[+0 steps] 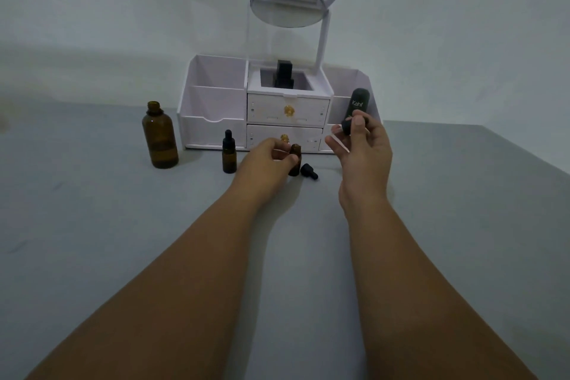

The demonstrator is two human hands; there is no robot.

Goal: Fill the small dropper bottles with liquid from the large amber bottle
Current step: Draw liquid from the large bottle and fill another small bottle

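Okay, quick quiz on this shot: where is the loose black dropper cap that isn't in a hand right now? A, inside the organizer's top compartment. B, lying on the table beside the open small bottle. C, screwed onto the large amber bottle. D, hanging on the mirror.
B: the loose black dropper cap lies on its side on the grey table, just right of the open small amber bottle that the left hand holds.

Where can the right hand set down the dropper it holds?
Bare table lies right of the right hand, in front of the organizer. The gap between the amber bottle and the capped bottle is also free. It is crowded around the open bottle in the left hand, with a loose cap beside it.
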